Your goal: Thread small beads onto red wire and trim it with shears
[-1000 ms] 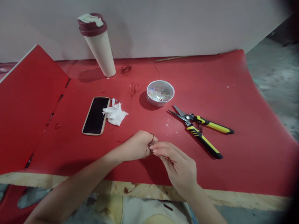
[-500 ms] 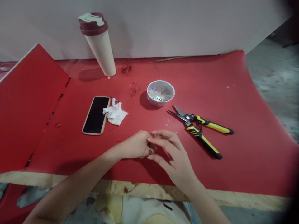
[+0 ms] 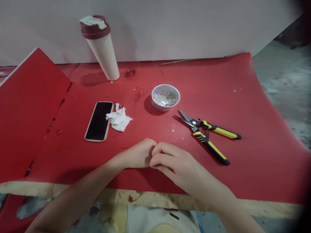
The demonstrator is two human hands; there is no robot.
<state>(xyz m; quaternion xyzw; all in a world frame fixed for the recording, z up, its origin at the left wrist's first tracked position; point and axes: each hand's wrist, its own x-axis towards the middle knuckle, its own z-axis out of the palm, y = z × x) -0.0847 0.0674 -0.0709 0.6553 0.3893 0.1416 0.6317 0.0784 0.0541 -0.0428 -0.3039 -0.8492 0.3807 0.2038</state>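
Note:
My left hand [image 3: 139,154] and my right hand [image 3: 173,163] meet at the near middle of the red table cover [image 3: 243,106], both with fingers curled closed and pressed together. Whatever they pinch is hidden between the fingers; earlier it looked like a thin dark red wire. Yellow and black cutters [image 3: 209,135] lie open just to the right of my right hand. A small white bowl [image 3: 166,97] with pale beads stands behind the hands.
A phone [image 3: 97,120] lies face up at the left beside a crumpled white tissue [image 3: 119,119]. A cream tumbler [image 3: 100,47] with a dark red lid stands at the back. Loose red wire scraps [image 3: 139,92] lie near the bowl. A raised red flap [image 3: 26,110] borders the left.
My right hand has turned over and closed against my left, covering the wire loop that showed between the fingertips. The view shifted slightly.

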